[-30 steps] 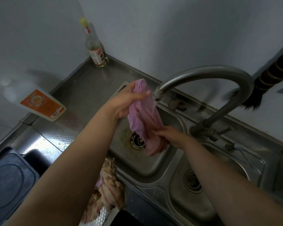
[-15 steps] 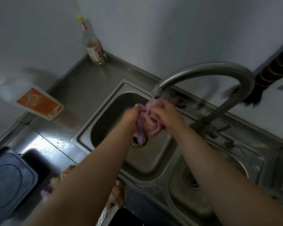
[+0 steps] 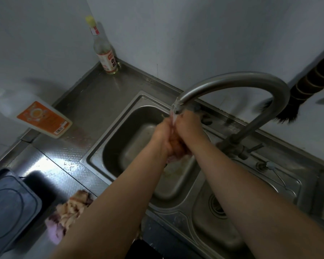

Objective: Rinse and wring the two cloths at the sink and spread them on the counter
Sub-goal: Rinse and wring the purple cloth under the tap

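Pink cloth [image 3: 176,150]: bunched between my curled fingers, left hand [image 3: 164,136] and right hand [image 3: 188,130] both squeezing it under the faucet [image 3: 232,81] spout above the left sink [image 3: 120,146] basin; second cloth [image 3: 69,208] crumpled on the counter [image 3: 67,161], below-left of my fingers

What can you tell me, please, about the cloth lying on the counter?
The cloth is a soft, crumpled heap, pale cream with darker blotches and a pink-purple part at its near end. It lies bunched, not spread, on the steel counter left of the sink, beside a dark tray. The left forearm hides its right edge; neither hand touches it.
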A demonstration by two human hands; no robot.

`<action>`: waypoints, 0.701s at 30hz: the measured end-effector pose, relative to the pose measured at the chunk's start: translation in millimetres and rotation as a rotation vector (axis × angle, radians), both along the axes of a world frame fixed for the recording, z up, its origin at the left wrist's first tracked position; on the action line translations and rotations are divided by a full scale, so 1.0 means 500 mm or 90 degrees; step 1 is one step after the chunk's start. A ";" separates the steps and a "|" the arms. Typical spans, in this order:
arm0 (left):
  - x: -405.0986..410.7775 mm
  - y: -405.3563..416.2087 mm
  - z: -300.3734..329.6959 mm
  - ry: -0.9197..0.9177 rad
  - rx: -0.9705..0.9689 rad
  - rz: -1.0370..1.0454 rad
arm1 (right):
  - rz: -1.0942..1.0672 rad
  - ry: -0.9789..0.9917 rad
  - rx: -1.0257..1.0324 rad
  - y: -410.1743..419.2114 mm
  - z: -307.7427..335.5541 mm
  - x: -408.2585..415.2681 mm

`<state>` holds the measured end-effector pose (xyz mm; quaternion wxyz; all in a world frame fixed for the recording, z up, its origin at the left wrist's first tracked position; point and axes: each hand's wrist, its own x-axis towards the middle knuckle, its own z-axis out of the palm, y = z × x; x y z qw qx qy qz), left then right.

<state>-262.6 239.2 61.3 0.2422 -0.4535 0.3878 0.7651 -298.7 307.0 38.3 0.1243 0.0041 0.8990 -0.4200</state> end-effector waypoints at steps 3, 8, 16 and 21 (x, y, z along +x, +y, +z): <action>-0.024 -0.028 -0.011 0.023 -0.070 0.099 | 0.045 0.036 -0.032 -0.016 0.008 0.028; -0.005 -0.027 -0.013 0.066 0.017 0.023 | 0.031 0.007 0.014 -0.009 0.010 -0.007; -0.005 -0.051 -0.036 0.104 -0.026 0.005 | 0.088 -0.029 0.073 0.000 0.012 0.016; 0.036 -0.095 -0.080 0.197 -0.192 -0.196 | -0.052 -0.157 -0.038 0.046 0.029 -0.021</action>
